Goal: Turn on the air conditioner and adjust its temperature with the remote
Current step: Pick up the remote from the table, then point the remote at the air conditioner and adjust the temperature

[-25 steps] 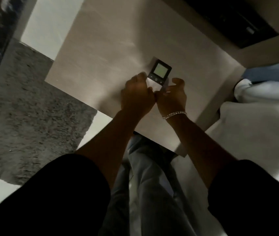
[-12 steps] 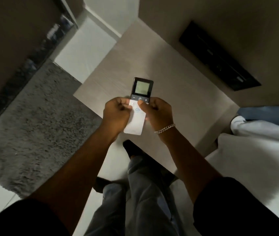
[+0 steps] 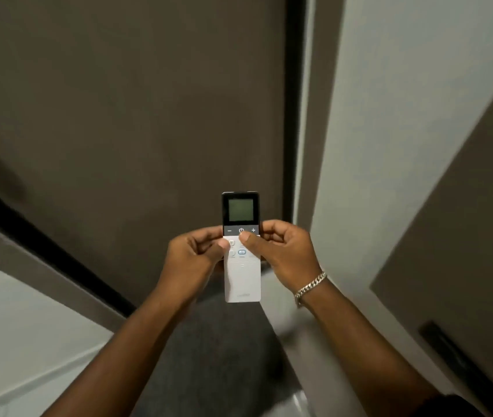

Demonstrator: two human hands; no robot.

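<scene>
A slim white remote [image 3: 242, 279] with a black top and a small grey screen is held upright in front of me, in both hands. My left hand [image 3: 192, 257] grips its left edge, thumb lying on the upper white buttons. My right hand [image 3: 285, 251], with a chain bracelet on the wrist, grips the right edge, and its thumb tip rests at the power button between the minus and plus keys. The screen looks blank. No air conditioner is in view.
A dark brown wall or panel [image 3: 124, 115] fills the view ahead, with a black vertical strip [image 3: 291, 100] and a pale wall [image 3: 404, 115] to the right. A grey rug [image 3: 209, 356] lies below the hands. A dark slot [image 3: 461, 359] sits at lower right.
My head has tilted up from the table and floor toward the wall. The remote, lifted off the table a second ago, now stands upright in both hands, with the right thumb at the power button.
</scene>
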